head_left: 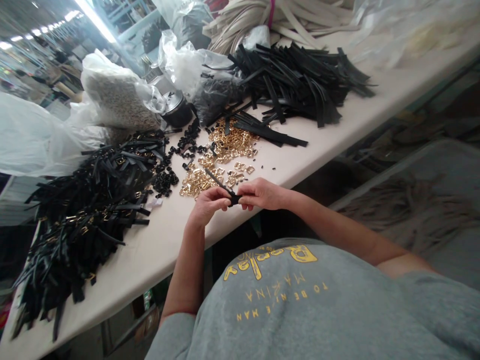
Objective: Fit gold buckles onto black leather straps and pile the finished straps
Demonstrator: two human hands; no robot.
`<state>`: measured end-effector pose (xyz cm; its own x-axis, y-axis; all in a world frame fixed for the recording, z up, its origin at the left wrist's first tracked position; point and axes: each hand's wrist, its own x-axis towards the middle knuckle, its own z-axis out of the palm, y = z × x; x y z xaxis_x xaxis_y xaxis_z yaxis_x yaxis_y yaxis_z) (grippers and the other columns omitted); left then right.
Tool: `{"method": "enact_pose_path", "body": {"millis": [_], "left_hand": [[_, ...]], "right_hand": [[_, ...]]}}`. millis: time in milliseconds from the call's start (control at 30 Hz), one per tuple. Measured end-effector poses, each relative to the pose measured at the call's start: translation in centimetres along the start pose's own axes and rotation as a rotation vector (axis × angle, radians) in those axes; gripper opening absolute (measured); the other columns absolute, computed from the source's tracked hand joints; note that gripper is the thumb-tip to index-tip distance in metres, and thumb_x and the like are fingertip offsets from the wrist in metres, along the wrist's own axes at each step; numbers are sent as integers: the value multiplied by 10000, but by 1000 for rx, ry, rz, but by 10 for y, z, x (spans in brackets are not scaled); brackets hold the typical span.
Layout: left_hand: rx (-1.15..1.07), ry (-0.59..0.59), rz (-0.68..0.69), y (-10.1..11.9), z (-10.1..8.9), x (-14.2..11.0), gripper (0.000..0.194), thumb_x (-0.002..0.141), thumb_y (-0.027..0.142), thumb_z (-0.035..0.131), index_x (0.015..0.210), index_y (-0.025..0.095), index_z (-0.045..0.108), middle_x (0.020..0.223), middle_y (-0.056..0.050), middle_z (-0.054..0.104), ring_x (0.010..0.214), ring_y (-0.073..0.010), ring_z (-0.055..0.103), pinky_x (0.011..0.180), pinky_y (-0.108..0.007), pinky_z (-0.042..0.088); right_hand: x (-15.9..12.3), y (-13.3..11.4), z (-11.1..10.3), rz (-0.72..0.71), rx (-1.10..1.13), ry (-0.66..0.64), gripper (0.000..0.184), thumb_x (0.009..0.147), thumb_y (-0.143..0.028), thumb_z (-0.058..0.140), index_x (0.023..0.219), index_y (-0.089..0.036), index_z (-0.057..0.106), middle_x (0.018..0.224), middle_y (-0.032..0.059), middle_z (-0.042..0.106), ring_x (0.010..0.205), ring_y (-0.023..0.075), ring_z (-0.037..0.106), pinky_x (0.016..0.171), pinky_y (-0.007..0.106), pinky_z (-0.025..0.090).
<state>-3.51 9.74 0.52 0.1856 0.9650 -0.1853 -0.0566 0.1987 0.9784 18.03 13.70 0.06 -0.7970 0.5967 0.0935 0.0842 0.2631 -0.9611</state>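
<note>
Both hands meet at the table's near edge around one black strap [219, 181]. My left hand [210, 203] pinches it from the left, and a narrow end sticks up and leftward past the fingers. From the right, my right hand [261, 194] grips the strap's other part with thumb and curled fingers. Whether a buckle sits on the strap between the fingertips I cannot make out. Just beyond the hands lie loose gold buckles [197, 181], with a larger heap of gold buckles [234, 140] behind them. Small black loops [165, 180] are piled to the left.
Black straps with gold buckles [86, 220] cover the table's left end. Plain black straps [300, 80] lie stacked at the back right. A dark metal pot [176, 107] and filled plastic bags [116, 92] stand behind. Pale strips [240, 22] lie farther back.
</note>
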Motion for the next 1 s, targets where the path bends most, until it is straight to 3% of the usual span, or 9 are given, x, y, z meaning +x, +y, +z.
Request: {"method": "enact_pose_path", "body": {"millis": [167, 233, 400, 633, 733, 833, 933, 1000], "left_hand": [[-110, 295, 95, -10, 17, -1, 348, 558, 373, 886, 743, 173, 669, 653, 15, 677, 463, -71, 546, 481, -209, 465], [-70, 358, 136, -14, 24, -4, 312, 591, 350, 873, 770, 171, 690, 673, 7, 689, 514, -85, 585, 546, -228, 501], [129, 359, 276, -23, 27, -11, 225, 668, 271, 831, 868, 194, 763, 867, -38, 719, 777, -146, 663, 735, -278, 528], [417, 391, 358, -23, 30, -13, 102, 744, 250, 774, 845, 243, 787, 842, -29, 693, 800, -156, 632, 738, -274, 503], [369, 379, 338, -23, 35, -14, 129, 740, 247, 769, 868, 230, 774, 870, -32, 705, 817, -161, 645, 760, -282, 511], [173, 349, 239, -24, 35, -14, 176, 727, 274, 783, 873, 195, 725, 826, -21, 705, 756, -145, 653, 747, -283, 524], [-1, 342, 184, -21, 30, -13, 237, 685, 284, 814, 847, 184, 673, 746, 8, 681, 628, -103, 611, 632, -238, 508], [-35, 276, 151, -16, 25, -13, 325, 648, 270, 835, 925, 190, 684, 745, 15, 681, 577, -84, 574, 557, -211, 474]], "right_hand": [[5, 10, 9, 13, 101, 164, 131, 893, -271, 556, 823, -163, 575, 697, -8, 668, 565, 93, 644, 564, 211, 527], [7, 14, 12, 22, 137, 207, 139, 892, -282, 555, 821, -164, 572, 688, -11, 659, 553, 90, 635, 553, 209, 530], [10, 19, 20, 51, 154, 237, 156, 901, -301, 541, 841, -162, 574, 690, -12, 641, 564, 95, 646, 554, 209, 532], [6, 12, 22, 0, 101, 173, 133, 834, -175, 569, 959, -145, 608, 804, 0, 645, 718, 124, 690, 665, 225, 542], [7, 12, 21, 39, 183, 225, 170, 847, -283, 617, 943, -144, 612, 767, -3, 643, 691, 129, 683, 635, 227, 547], [6, 12, 19, 94, 270, 269, 234, 876, -369, 593, 922, -140, 610, 751, 3, 653, 618, 107, 664, 579, 213, 538], [3, 6, 15, 126, 283, 200, 250, 873, -390, 593, 880, -141, 610, 682, -11, 646, 527, 75, 607, 516, 184, 497], [0, 0, 13, 135, 296, 140, 243, 866, -383, 597, 857, -140, 612, 640, -25, 628, 495, 64, 573, 488, 173, 476]]}}
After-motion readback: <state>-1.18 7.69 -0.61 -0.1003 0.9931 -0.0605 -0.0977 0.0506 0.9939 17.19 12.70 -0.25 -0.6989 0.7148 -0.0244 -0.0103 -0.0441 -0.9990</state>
